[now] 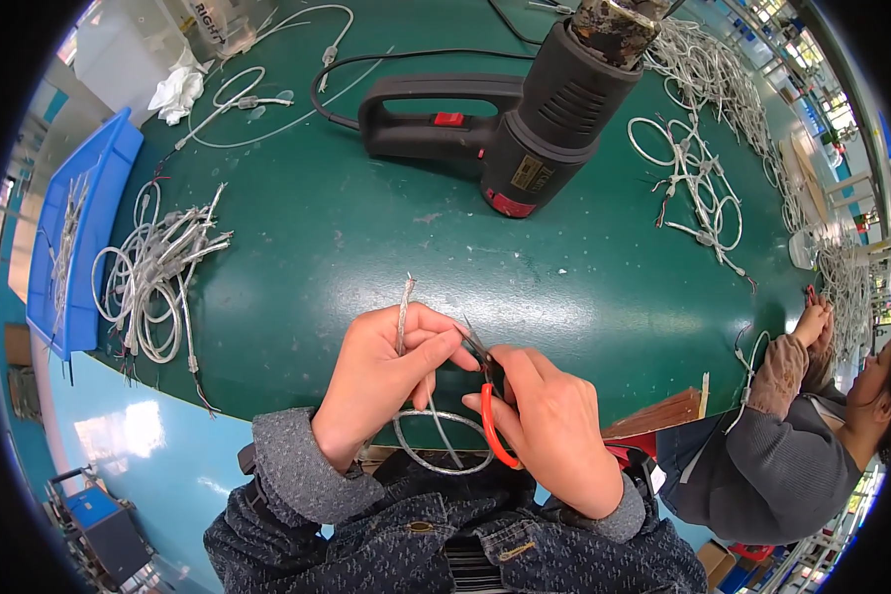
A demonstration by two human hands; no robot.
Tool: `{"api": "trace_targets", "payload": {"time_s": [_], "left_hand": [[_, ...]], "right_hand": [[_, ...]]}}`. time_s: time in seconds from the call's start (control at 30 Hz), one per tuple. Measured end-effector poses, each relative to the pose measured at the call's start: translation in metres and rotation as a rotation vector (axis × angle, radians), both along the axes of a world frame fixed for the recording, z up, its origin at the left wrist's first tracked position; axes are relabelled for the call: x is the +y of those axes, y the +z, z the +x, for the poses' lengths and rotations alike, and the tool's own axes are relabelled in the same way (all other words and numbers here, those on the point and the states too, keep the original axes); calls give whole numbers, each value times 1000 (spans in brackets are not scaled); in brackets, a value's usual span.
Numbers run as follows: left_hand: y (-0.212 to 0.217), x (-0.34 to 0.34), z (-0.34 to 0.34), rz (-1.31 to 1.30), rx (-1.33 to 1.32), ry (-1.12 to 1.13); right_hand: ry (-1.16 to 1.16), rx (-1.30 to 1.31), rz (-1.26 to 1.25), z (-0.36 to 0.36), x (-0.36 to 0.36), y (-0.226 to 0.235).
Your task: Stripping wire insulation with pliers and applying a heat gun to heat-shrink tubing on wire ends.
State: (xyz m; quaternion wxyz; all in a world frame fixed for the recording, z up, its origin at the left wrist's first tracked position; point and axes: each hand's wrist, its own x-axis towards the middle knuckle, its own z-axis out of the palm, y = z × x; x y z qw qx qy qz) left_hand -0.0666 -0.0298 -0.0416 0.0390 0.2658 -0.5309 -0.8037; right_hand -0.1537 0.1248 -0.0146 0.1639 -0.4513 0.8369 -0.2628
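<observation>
Near the table's front edge, my left hand (384,361) is closed around a grey shielded cable (406,309), its braided end pointing up past my fingers. The rest of that cable loops down toward my lap. Close beside it, my right hand (549,411) grips orange-handled scissors (492,428). The thin blades point up and left, by my left fingertips. Whether the blades touch the cable I cannot tell.
A black heat gun (554,119) stands on the green table (346,257). Cable bundles (158,267) lie at left beside a blue tray (94,218); loose cables (698,188) and a long cable pile (723,84) lie at right. A co-worker (792,445) sits at right.
</observation>
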Motion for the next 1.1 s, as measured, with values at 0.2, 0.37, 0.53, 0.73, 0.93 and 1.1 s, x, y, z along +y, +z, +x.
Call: {"api": "trace_targets", "payload": {"time_s": [0.2,0.37,0.53,0.73,0.93,1.1], "left_hand": [[0,0,1,-3,-17,-1],[1,0,1,-6,-27,-6],[1,1,0,-19,-26,-3],[0,3,1,-50,-47,-5],[3,-2,3,-119,-63,-13],[16,-13,22,-164,-79,57]], "right_hand": [[4,-19,-29,0,-1,-2],[6,-24,-44,1,-3,-2],[-6,-42,-63,1,-2,-5],[9,-54,-79,-1,2,-10],[10,-56,-60,-10,2,-6],[36,68,96,-26,7,5]]}}
